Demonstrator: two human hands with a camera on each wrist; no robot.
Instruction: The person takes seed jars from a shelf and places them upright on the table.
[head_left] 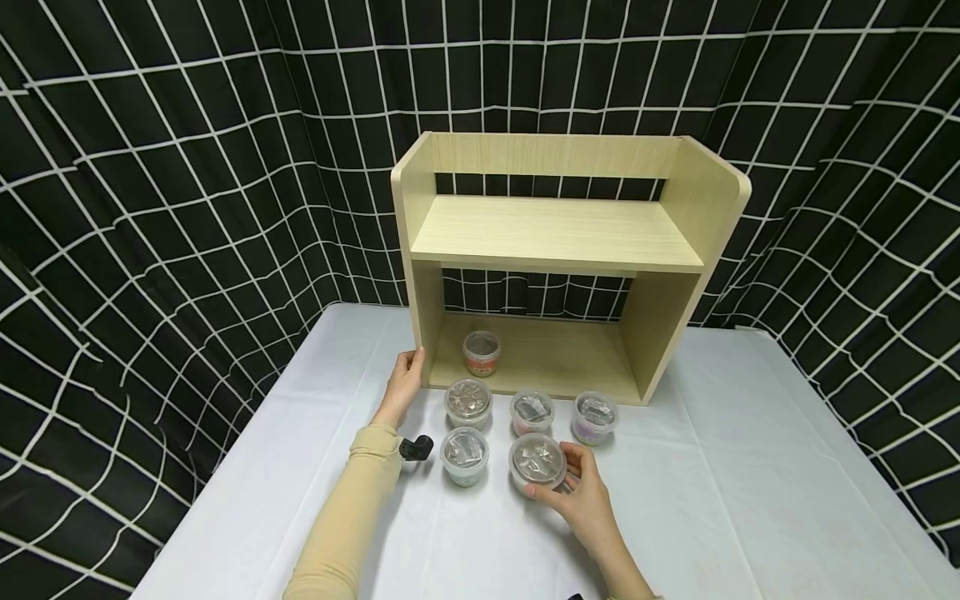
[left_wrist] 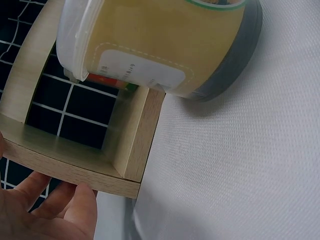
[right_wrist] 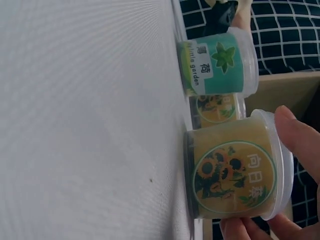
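My right hand (head_left: pixel 588 504) grips a clear-lidded plastic tub (head_left: pixel 537 460) at the front of the group, thumb on the near side and fingers on the far side. In the right wrist view this tub shows a yellow sunflower label (right_wrist: pixel 235 175), its base close to the cloth. My left hand (head_left: pixel 403 385) holds the front edge of the left side panel of a wooden two-tier shelf (head_left: pixel 417 292). In the left wrist view its fingers (left_wrist: pixel 82 207) lie along the panel's outer face. A tub with a green mint label (right_wrist: pixel 220 65) stands left of the gripped one.
A tub with a red-orange label (head_left: pixel 482 357) sits on the lower shelf board, towards the left. Several more lidded tubs stand before the shelf, among them a purple one (head_left: pixel 594 419) and a pinkish one (head_left: pixel 532 414). White cloth (head_left: pixel 750 500) covers the table; black gridded curtains (head_left: pixel 187 167) surround it.
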